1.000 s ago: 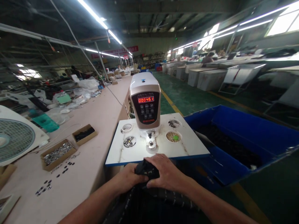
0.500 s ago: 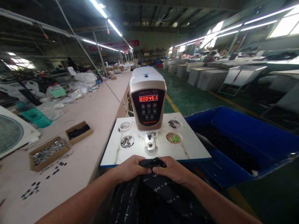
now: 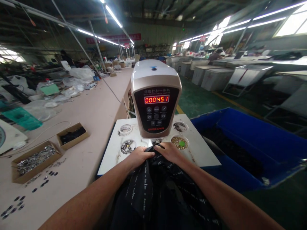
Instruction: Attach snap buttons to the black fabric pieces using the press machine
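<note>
Black garment cloth (image 3: 146, 185) with white printed lettering hangs from both hands toward the camera. Its gathered top edge lies at the lower front of a white and gold machine (image 3: 157, 80) with a red lit display reading 000451. My left hand (image 3: 139, 156) is closed on the cloth's left side, thumb on top. My right hand (image 3: 169, 151) grips the same edge just to the right, close to the left one. The cloth and fingers hide most of the machine's lower die. Round the machine, a white work plate (image 3: 199, 156) has several round cups of small metal parts.
To the left, a long table (image 3: 81, 159) bears a box of metal snaps (image 3: 35, 159), a box of black pieces (image 3: 73, 135), loose snaps and plastic bags. On the right stands a large blue bin (image 3: 271, 137) with dark material inside.
Both hands have moved forward with the cloth, from the plate's front edge to beneath the machine head. The view has come nearer to the machine.
</note>
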`<action>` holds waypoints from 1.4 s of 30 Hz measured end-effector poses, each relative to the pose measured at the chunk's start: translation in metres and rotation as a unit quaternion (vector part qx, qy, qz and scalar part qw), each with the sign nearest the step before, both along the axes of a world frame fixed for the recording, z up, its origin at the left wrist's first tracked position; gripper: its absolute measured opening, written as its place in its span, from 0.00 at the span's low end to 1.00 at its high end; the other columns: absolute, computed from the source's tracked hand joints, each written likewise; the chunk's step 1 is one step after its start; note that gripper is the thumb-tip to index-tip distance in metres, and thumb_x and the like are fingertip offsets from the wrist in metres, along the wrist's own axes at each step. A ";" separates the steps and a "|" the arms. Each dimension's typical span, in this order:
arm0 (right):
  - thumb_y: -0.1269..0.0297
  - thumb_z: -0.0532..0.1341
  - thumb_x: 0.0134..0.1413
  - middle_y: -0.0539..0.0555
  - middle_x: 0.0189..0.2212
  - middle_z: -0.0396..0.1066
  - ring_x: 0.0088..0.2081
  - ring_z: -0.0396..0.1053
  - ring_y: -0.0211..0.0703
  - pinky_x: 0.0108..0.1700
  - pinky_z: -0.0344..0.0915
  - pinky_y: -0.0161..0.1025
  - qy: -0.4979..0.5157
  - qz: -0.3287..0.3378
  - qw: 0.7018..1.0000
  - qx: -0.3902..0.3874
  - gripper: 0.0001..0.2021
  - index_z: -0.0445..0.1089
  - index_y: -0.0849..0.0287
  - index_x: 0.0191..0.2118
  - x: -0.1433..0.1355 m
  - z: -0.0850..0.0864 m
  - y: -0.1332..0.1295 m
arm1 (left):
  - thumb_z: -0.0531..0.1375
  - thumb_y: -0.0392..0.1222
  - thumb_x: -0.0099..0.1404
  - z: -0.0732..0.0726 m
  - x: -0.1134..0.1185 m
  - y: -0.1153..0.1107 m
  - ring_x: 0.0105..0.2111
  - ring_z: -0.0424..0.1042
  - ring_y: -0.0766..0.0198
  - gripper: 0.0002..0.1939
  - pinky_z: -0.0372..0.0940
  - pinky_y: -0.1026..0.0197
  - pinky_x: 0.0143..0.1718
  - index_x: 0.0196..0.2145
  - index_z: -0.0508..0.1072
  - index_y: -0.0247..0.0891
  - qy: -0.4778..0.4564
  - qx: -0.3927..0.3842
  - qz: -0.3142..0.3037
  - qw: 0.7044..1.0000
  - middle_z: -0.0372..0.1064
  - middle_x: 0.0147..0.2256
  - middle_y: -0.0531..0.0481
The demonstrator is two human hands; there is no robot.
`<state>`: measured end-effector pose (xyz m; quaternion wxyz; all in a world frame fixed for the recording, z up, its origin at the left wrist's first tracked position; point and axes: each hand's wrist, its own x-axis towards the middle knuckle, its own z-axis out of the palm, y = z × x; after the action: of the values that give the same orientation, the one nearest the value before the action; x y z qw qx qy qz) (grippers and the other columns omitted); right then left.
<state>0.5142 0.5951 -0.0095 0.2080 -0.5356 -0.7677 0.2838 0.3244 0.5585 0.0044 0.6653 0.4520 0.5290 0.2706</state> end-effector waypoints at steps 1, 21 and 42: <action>0.52 0.58 0.62 0.55 0.25 0.76 0.28 0.69 0.44 0.30 0.53 0.37 -0.017 -0.005 1.000 0.007 0.20 0.75 0.59 0.25 -0.001 0.000 0.004 | 0.68 0.48 0.53 -0.001 0.000 0.003 0.27 0.72 0.59 0.17 0.63 0.59 0.33 0.35 0.77 0.32 0.006 0.007 0.004 1.000 0.77 0.29 0.47; 0.54 0.59 0.60 0.60 0.37 0.80 0.40 0.74 0.52 0.34 0.56 0.37 -0.062 -0.042 0.997 0.031 0.14 0.77 0.59 0.37 -0.006 -0.010 0.026 | 0.67 0.48 0.49 -0.012 0.002 0.024 0.27 0.71 0.57 0.14 0.64 0.58 0.34 0.29 0.73 0.35 0.018 0.002 0.040 0.999 0.72 0.24 0.50; 0.51 0.57 0.65 0.62 0.43 0.79 0.48 0.76 0.56 0.45 0.64 0.41 -0.134 -0.101 0.986 0.022 0.20 0.73 0.59 0.52 -0.010 -0.012 0.011 | 0.66 0.54 0.50 -0.029 -0.016 0.020 0.32 0.71 0.58 0.22 0.61 0.59 0.35 0.37 0.73 0.34 0.143 0.102 0.054 0.983 0.74 0.31 0.50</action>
<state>0.5043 0.6061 -0.0213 0.1432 -0.6390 -0.7364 0.1700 0.3087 0.5787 -0.0242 0.5178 0.5219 0.6120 0.2915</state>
